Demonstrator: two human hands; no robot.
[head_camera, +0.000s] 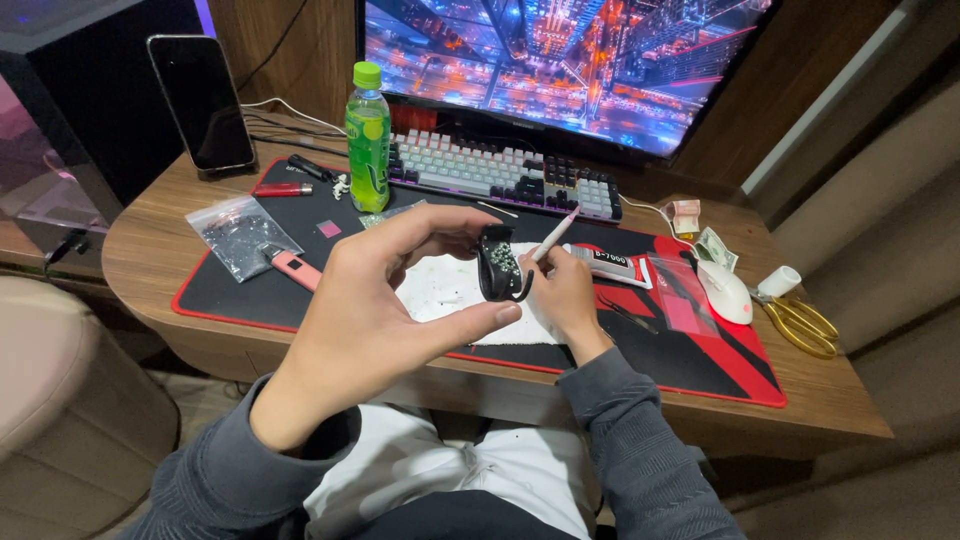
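My left hand holds a small black curved piece between thumb and forefinger, raised above the desk; small shiny stones cover part of its face. My right hand grips a thin white pen-like tool with a pink tip, its lower end touching the black piece. Both hands hover over a white cloth speckled with tiny stones, lying on a black and red desk mat.
A green bottle, keyboard, monitor and propped phone stand behind. A clear bag of stones, pink lighter, glue tube, white mouse, gold scissors and banknotes lie around.
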